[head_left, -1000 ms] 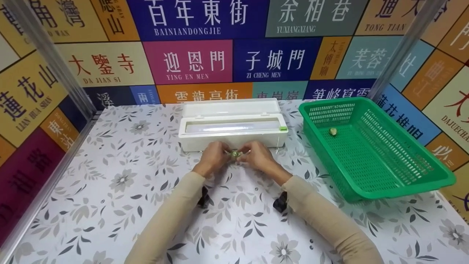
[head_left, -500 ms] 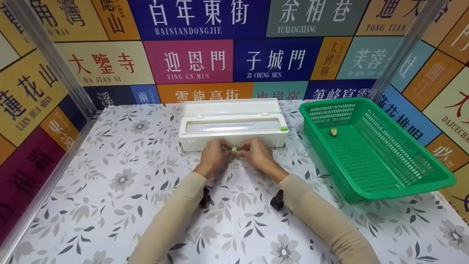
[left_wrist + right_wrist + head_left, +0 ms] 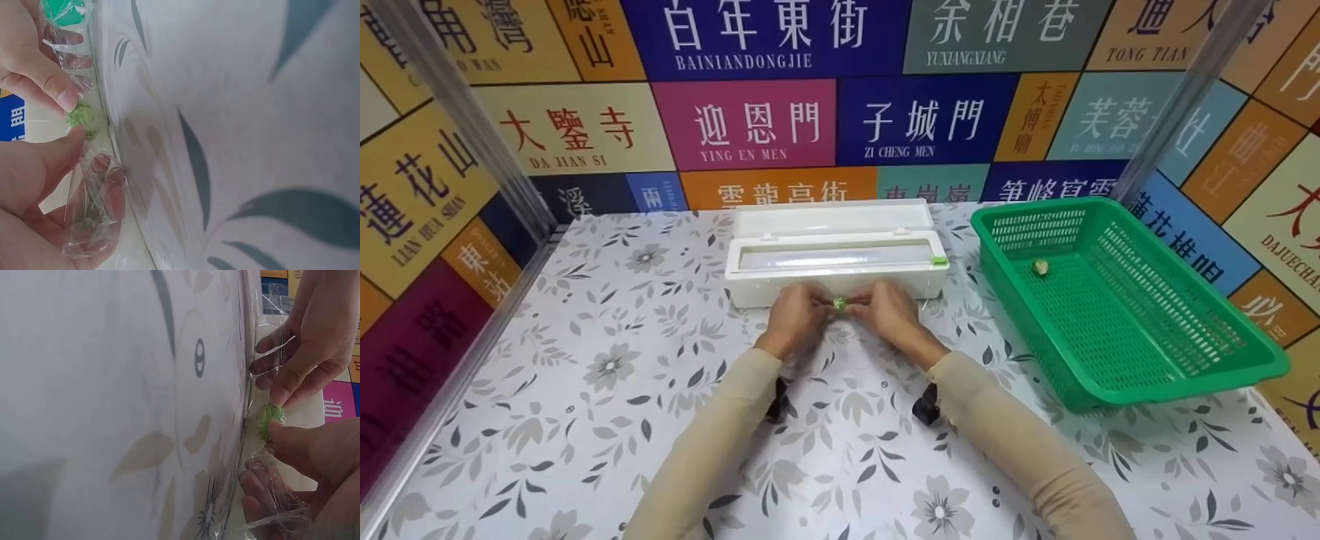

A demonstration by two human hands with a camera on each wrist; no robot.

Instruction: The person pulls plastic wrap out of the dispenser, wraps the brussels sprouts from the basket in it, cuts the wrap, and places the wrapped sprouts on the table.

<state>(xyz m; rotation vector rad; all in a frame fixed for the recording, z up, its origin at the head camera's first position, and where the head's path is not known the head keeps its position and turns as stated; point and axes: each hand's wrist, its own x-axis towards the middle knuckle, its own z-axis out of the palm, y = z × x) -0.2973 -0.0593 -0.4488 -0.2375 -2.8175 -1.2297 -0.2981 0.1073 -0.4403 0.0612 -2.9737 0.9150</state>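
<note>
A small round green vegetable, by its look a Brussels sprout (image 3: 839, 303), is held in clear cling film (image 3: 93, 208) just in front of a white cling film dispenser (image 3: 840, 285). From one side my left hand (image 3: 796, 311) pinches it; from the other my right hand (image 3: 887, 307) does the same. In both wrist views the two thumbs meet at the Brussels sprout (image 3: 271, 421). Crinkled film drapes over the lower fingers of each hand. The dispenser's lid (image 3: 832, 217) stands open behind, and a roll (image 3: 832, 259) shows through its window.
A green slotted basket (image 3: 1039, 345) stands on the right, with one small pale round piece (image 3: 1039, 267) inside. The dispenser carries a green slider (image 3: 938, 261). A flower-patterned cloth (image 3: 607, 420) covers the table, and a wall of printed signs (image 3: 765, 124) closes off the back.
Both hands have shifted slightly towards the dispenser with the Brussels sprout between them, and the fingertips have drawn a little closer together. The basket and dispenser stay put.
</note>
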